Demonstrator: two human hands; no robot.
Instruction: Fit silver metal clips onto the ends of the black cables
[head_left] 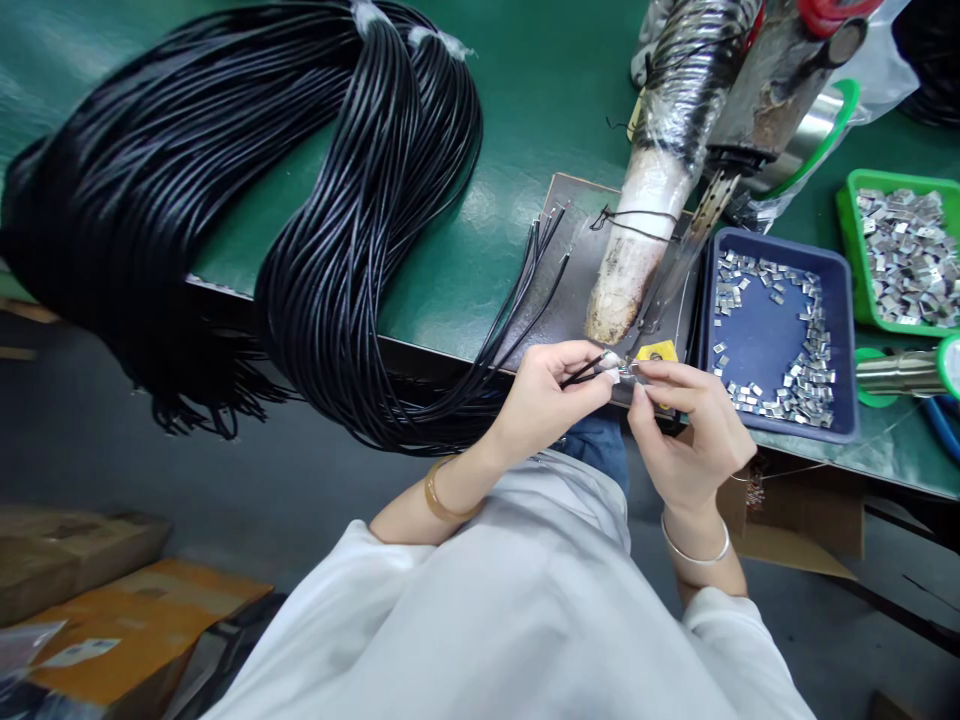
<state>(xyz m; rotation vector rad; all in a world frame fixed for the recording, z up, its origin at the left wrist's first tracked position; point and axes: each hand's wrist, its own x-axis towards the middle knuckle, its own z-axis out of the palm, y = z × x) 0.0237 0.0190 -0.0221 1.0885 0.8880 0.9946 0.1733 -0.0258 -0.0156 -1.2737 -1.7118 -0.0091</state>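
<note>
My left hand (561, 388) is closed in a pinch on the end of a black cable (582, 370) at the table's front edge. Facing it, my right hand (686, 420) has thumb and forefinger pressed together at the cable's tip, on something too small to make out. Just above both hands, a soldering iron (660, 290) in a stand points down, beside the wrapped hose (637, 210) with its browned mouth. A yellow piece (657, 352) lies behind my right fingers. Several loose cable ends (541, 245) with stripped tips rest on the grey board (574, 200).
Large bundles of black cable (375, 150) cover the left of the green table (525, 60) and hang over its edge. To the right stand a blue tray (776, 330) of small metal connector shells, a green basket (862, 250) with more, and a wire spool (900, 373).
</note>
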